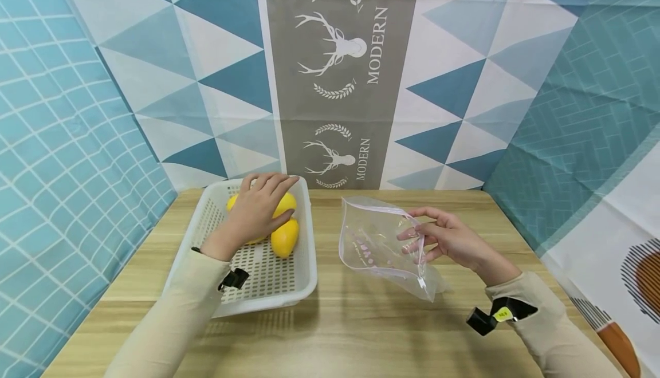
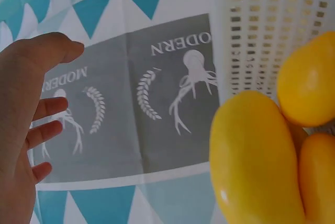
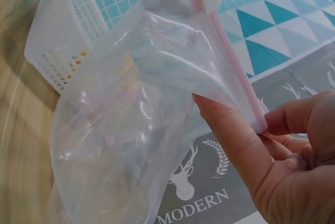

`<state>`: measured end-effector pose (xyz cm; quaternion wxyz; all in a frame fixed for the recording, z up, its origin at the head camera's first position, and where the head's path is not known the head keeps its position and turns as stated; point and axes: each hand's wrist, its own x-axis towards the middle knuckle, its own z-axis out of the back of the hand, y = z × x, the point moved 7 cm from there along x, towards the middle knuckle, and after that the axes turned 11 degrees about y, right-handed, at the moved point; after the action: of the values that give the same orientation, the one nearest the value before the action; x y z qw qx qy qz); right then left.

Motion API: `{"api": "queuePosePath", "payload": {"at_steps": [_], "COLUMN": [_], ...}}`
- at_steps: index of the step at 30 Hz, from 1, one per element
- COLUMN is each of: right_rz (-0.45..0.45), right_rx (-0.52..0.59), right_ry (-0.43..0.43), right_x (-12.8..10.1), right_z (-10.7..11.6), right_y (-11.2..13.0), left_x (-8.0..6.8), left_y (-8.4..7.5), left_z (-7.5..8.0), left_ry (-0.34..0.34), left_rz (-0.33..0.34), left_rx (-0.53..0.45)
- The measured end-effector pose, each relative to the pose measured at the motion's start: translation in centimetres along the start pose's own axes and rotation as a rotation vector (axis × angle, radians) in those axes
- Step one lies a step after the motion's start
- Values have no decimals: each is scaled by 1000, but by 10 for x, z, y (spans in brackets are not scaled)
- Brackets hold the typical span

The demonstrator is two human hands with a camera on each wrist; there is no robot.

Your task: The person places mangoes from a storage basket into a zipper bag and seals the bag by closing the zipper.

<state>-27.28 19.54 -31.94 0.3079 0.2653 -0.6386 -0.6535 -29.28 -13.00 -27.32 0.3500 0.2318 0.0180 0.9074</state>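
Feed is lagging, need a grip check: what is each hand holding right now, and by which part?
The right hand pinches the clear zip bag at its pink zipper rim. The left hand lies over a yellow mango in the white basket; no closed grip shows.

- The left hand (image 2: 21,130) fills the left edge, fingers spread and holding nothing.
- Three yellow mangoes (image 2: 254,161) crowd the lower right, touching one another.
- A white perforated basket (image 2: 246,30) rises behind them.
- A grey deer-print backdrop (image 2: 141,109) lies beyond.
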Motion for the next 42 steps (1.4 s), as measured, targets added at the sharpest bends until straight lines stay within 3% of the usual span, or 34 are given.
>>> {"api": "queuePosePath", "payload": {"at_steps": [7, 18, 42], "right_rz": [-2, -28, 8], "right_rx": [-18, -21, 22], "right_ry": [-14, -32, 6], "right_x": [-1, -1, -1], "right_z": [1, 3, 2], "right_y": [0, -4, -2], "left_x": [-4, -15, -34], "left_y": [17, 42, 80], "left_z": [-10, -36, -85], "left_ry": [23, 166, 354], "left_rz": [75, 199, 299], "left_rx": [34, 28, -28]}}
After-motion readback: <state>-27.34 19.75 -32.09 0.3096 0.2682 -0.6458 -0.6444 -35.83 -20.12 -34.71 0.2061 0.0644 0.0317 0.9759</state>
